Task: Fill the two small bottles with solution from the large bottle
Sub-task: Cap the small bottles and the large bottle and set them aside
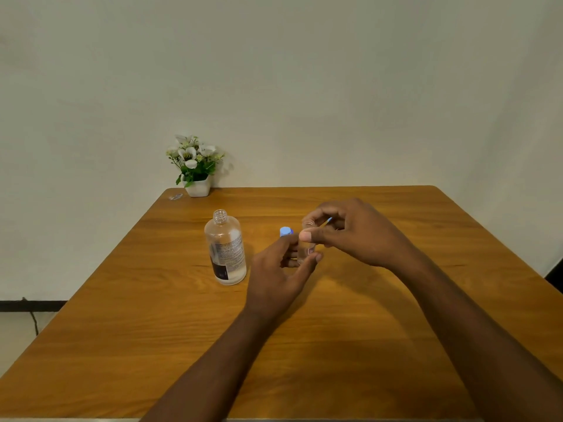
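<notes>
The small clear bottle (304,250) stands upright, just right of the open large bottle (226,248); the left hand (275,274) has its grip closed round the small bottle's body; the right hand (356,233), directly above the neck, pinches what seems a blue cap (329,220), so the move is straight down the bottle's axis.

This is looking like a plain room in a home or small office, not a lab or workshop. A wood-grain tabletop (335,345) is standing against a bare off-white wall (304,86). A small white pot (198,187) of white flowers (192,155) is sitting at its far left corner as decoration. A dark skirting strip (30,305) is running along the wall's foot at left, with a thin cable (34,321) hanging below it.
</notes>
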